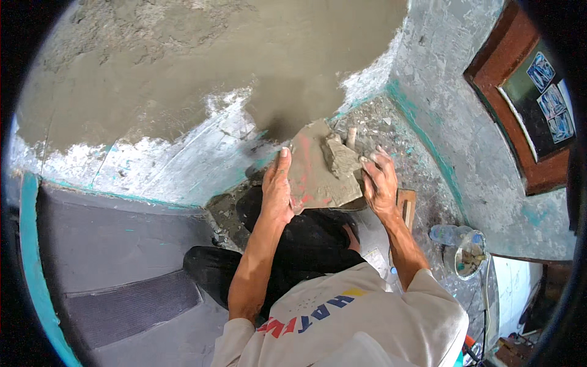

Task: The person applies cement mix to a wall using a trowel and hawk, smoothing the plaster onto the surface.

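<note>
A flat, mortar-smeared board (301,177) with red patches is raised before me above my legs. My left hand (278,189) is closed on its left edge, thumb along the top face and the other fingers out of sight. At the right edge my right hand (380,182) has its fingers bent around the board's side, close against a lump of wet grey mortar (343,160); some fingertips are hidden. A short pale wooden handle (351,137) shows just behind the lump. What it belongs to is covered.
Ahead is a wall with fresh grey mortar (165,98) above a white, scraped strip (165,165). A wooden piece (406,205) lies below my right hand. Right of it are a plastic bottle (445,234) and a small bucket (469,262). A brown-framed opening (513,73) is set in the right wall.
</note>
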### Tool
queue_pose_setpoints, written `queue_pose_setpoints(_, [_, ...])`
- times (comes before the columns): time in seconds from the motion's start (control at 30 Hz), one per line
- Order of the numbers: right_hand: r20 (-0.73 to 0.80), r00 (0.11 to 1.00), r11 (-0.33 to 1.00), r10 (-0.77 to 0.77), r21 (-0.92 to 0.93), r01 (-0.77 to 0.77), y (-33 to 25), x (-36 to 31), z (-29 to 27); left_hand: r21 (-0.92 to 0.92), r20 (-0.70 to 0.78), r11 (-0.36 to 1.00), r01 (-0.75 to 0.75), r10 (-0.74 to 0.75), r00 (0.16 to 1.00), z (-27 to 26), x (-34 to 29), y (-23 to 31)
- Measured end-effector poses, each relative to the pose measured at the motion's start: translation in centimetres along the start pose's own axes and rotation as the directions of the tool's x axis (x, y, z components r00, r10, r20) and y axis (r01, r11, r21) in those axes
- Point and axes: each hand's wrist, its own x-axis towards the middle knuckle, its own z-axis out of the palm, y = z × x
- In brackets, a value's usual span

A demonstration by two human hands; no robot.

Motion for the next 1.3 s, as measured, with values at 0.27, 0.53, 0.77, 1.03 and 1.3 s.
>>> queue_pose_setpoints(0.27, [0.193,0.94,0.959,0.28,-0.092,-0.267,3.1,-5.5,-0.7,-0.007,-0.092,0.996,-0.092,0.091,0.992,-0.5,-0.2,0.2])
queue_pose_setpoints(0.53, [0.581,0.759,0.934,0.295,-0.341,-0.102,1.9,-7.5,0.2,-0.1,-0.162,0.931,-0.35,0.332,0.929,0.4,-2.5,3.1])
queue_pose_setpoints(0.77, [0.523,0.808,0.114,0.273,0.816,-0.567,-11.3,2.5,5.3,-0.089,-0.224,0.948,-0.306,0.28,0.934,1.9,-2.9,2.7])
queue_pose_setpoints(1.03, [0.469,0.603,-0.028,0.645,0.803,-0.595,-16.2,9.7,10.1,0.006,-0.169,0.935,-0.356,0.352,0.921,1.5,-2.6,5.0])
queue_pose_setpoints(1.3, [0.059,0.698,0.295,0.714,0.878,-0.377,-14.5,17.0,12.4,0.624,-0.161,0.591,-0.51,0.737,0.657,-6.9,-5.1,6.9])
